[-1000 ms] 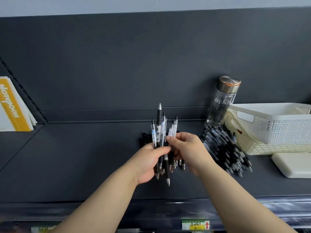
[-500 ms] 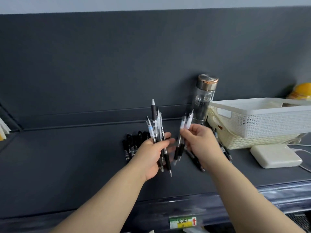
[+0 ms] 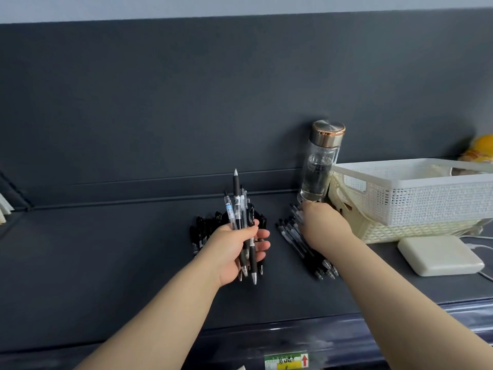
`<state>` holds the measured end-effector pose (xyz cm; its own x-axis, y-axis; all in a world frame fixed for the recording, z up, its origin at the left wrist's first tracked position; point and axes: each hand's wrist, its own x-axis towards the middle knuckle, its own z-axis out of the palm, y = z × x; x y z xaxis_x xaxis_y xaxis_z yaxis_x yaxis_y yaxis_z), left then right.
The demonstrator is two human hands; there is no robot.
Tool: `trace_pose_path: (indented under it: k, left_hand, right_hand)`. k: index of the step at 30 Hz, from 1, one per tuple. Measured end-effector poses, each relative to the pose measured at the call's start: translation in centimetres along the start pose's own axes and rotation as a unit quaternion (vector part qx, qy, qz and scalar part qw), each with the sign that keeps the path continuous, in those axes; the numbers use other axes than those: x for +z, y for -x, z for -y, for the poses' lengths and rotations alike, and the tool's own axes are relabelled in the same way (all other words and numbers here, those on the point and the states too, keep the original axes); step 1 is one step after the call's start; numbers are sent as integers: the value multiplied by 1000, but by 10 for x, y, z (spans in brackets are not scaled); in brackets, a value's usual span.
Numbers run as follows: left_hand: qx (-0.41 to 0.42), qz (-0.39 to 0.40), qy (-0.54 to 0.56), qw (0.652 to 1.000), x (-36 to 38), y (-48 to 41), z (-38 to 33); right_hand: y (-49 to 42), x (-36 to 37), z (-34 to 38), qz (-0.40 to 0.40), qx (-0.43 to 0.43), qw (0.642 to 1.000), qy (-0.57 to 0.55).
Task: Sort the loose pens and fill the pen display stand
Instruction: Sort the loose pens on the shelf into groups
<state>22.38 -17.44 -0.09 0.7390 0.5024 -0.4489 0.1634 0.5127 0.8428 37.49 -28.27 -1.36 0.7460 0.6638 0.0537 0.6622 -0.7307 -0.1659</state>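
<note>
My left hand grips a bundle of pens upright above the dark shelf; their tips point down below my palm. Behind it a pile of black pens lies on the shelf. My right hand reaches out to the right, low over a second pile of clear-bodied pens beside the bottle. Its fingers curl down at the pile's far end, and blurred pen ends stick out past them. The fingertips themselves are hidden behind the back of the hand. No pen display stand is in view.
A glass bottle with a copper cap stands just behind my right hand. A white mesh basket sits stacked in a cream one at the right, with a flat white box and cable in front. A price label marks the shelf's front edge.
My right hand pulled two pens out of the bundle and carried them right and down onto the pile by the bottle. My left hand kept the remaining bundle. The view shifted right.
</note>
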Motion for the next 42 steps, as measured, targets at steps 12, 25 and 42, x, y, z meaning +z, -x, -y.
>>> trace_pose_path:
  k: [12,25,42]
  left_hand:
    - [4,54,67,996,9,-5,2]
    - [39,-40,71,996,-23,-7,-14]
    - [24,-72,40,996,-61,9,-17]
  right_hand:
    - [29,-10,30,-2,-25,926,-377]
    - [25,1,54,113,47,853,-507]
    - [14,13,107,26,-36,910,-412]
